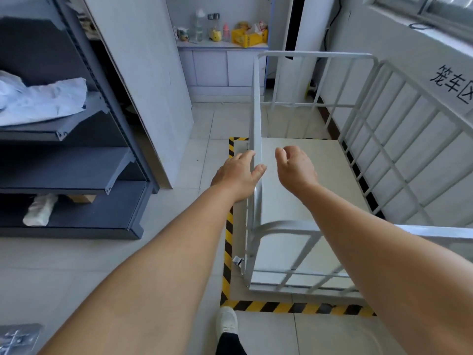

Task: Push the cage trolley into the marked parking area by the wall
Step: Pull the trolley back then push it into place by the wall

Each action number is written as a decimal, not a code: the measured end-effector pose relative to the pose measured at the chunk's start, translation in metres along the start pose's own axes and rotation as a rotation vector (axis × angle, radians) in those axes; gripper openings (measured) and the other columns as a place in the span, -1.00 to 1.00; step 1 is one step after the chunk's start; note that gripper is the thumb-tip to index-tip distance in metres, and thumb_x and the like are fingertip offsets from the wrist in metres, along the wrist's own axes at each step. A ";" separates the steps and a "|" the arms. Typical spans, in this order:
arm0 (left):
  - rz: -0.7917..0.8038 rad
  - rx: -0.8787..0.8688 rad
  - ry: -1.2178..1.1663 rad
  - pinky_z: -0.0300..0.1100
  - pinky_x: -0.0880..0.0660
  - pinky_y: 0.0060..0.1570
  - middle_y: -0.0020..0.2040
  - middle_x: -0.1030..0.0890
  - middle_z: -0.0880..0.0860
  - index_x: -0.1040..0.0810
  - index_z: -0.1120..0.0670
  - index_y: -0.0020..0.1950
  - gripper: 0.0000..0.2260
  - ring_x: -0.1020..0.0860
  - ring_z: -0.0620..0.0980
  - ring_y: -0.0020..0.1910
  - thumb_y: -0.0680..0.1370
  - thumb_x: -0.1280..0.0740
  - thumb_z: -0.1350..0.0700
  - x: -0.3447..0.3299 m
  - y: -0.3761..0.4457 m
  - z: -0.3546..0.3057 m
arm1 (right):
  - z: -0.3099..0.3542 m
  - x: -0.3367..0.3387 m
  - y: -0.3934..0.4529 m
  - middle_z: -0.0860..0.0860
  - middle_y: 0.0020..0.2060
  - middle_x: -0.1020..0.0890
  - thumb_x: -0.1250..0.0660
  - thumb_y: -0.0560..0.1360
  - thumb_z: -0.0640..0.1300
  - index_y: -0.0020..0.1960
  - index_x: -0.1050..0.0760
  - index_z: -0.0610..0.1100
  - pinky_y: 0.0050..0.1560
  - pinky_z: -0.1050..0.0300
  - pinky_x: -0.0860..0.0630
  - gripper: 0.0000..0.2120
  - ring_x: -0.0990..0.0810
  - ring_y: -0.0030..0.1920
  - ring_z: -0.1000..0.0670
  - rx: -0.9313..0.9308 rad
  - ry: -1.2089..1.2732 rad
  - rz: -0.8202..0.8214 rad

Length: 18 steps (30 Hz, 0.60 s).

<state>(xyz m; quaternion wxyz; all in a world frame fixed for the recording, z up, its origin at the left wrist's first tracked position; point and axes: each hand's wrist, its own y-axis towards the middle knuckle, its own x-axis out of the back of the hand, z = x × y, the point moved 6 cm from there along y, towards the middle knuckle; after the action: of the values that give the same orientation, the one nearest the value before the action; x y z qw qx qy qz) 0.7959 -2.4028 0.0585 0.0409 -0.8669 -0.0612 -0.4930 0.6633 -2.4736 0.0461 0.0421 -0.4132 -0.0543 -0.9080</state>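
The white cage trolley (363, 129) stands against the right wall, inside the floor area bordered by yellow-and-black tape (227, 242). Its bare white base plate lies within the tape lines. My left hand (238, 172) rests on the top rail of the trolley's left side panel, fingers on the outer side and thumb over the rail, in a loose hold. Just right of that rail, over the cage's inside, my right hand (294, 167) hovers with fingers curled and nothing in it. A handwritten sign (450, 84) is on the wall above the trolley.
A dark metal shelf rack (76, 155) with wrapped items stands to the left. A white partition panel (143, 80) rises beside it. A white cabinet (220, 67) with bottles and a yellow box is at the back. My shoe (226, 321) is at the tape's near corner.
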 end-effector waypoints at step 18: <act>0.117 -0.029 -0.216 0.10 -0.36 0.33 0.49 -0.32 0.05 -0.17 -0.02 0.53 -0.49 -0.34 0.10 0.42 0.62 -0.05 -0.19 0.055 0.258 0.117 | 0.066 -0.087 0.222 -0.13 0.29 -0.49 -0.03 0.60 0.11 0.39 -0.35 -0.18 0.27 -0.05 -0.38 -0.50 -0.44 0.29 -0.12 -0.195 0.108 -0.127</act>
<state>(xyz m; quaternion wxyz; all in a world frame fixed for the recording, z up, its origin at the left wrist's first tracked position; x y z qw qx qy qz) 0.9611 -2.6394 0.0437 0.0504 -0.9176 -0.0073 -0.3943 0.7967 -2.6818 0.0379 -0.0533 -0.3614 0.0105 -0.9308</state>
